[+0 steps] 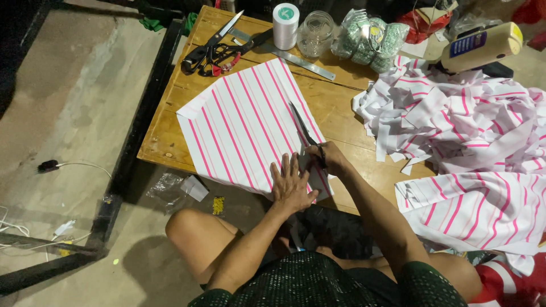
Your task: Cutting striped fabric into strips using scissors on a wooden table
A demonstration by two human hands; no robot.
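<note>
A white sheet of fabric with pink stripes [244, 128] is spread on the low wooden desk [335, 108]. It is pressed flat by the left hand [291, 185], fingers spread. Dark scissors [305, 132] are gripped by the right hand [329, 159], blades on the sheet. A cream bottle with a blue label [483, 45] lies at the desk's far right, partly cut off. The contents of a clear bag [368, 38] are hard to make out.

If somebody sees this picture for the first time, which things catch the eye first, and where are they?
First comes the pink-striped white sheet in the middle of the low wooden table. The left hand presses it flat near the front edge while the right hand holds scissors on it. On the right lies a big heap of striped scraps.
</note>
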